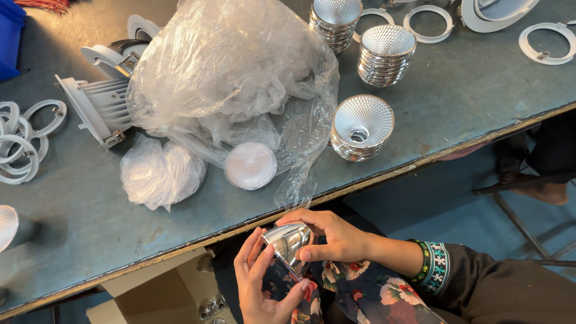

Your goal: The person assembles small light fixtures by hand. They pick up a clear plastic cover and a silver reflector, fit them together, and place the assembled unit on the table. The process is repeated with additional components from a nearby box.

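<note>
Both my hands hold one shiny silver reflector cone [288,241] just below the table's near edge, over my flowered lap. My left hand [259,282] cups it from below and the left. My right hand [336,234] grips it from the right, thumb on its side. On the table, a stack of like faceted reflectors [361,127] stands close to the edge. Two more reflector stacks [386,54] [335,23] stand farther back.
A big crumpled clear plastic bag [228,78] covers the table's [468,96] middle, with a round white disc [250,165] and a bagged white bundle [161,173] beside it. White rings [24,138] lie left and far right [545,43]. A finned lamp housing [99,108] lies left. An open carton [180,297] sits under the table.
</note>
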